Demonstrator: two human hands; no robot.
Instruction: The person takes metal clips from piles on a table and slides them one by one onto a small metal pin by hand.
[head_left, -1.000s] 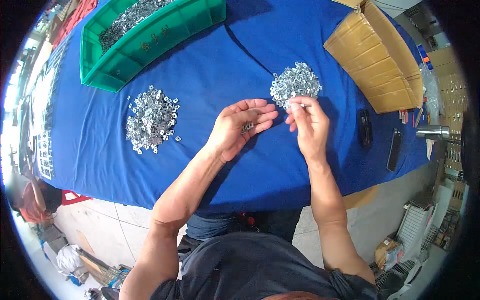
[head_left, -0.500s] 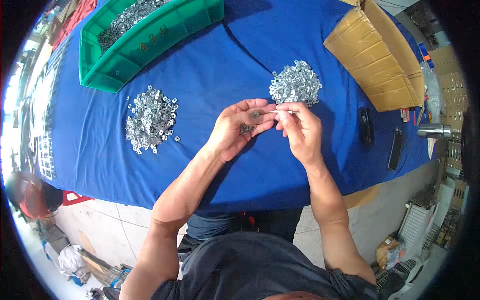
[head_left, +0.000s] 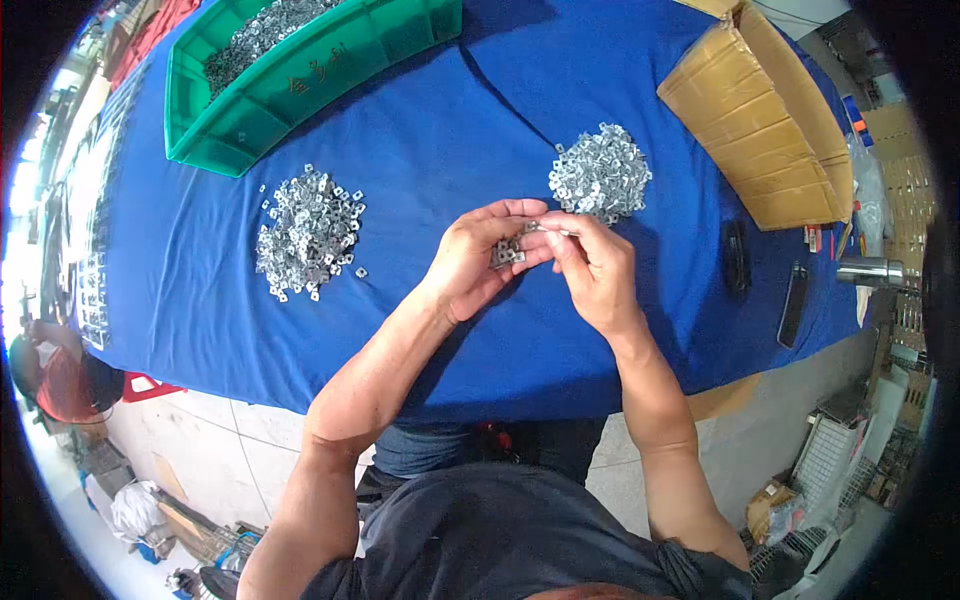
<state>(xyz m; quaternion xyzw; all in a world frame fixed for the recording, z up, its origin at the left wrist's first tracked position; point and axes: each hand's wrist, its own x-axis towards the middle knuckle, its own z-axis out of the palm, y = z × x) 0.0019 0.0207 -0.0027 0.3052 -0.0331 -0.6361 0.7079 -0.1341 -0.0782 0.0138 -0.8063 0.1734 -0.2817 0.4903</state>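
Observation:
My left hand [head_left: 462, 262] is cupped palm up with several small metal clips [head_left: 509, 254] lying in it. Its thumb and fingertips close in at another small metal piece [head_left: 531, 228]. Pinched between thumb and forefinger of my right hand [head_left: 602, 272] is a thin silver rod-like tool [head_left: 567, 233], its tip meeting the piece at the left fingertips. Just beyond the right hand lies a pile of silvery metal clips [head_left: 600, 172]. A second pile of similar clips [head_left: 308, 232] spreads on the cloth to the left.
A green plastic bin [head_left: 330, 75] full of small metal parts stands at the back left. An open cardboard box [head_left: 755, 125] sits at the back right. A black case [head_left: 735, 258] and a dark phone-like object [head_left: 792, 305] lie on the blue cloth [head_left: 230, 340].
The left thumb and fingers have closed in more around the small piece. My right hand has shifted slightly left and down, bringing the tool's tip to it. The view has moved slightly.

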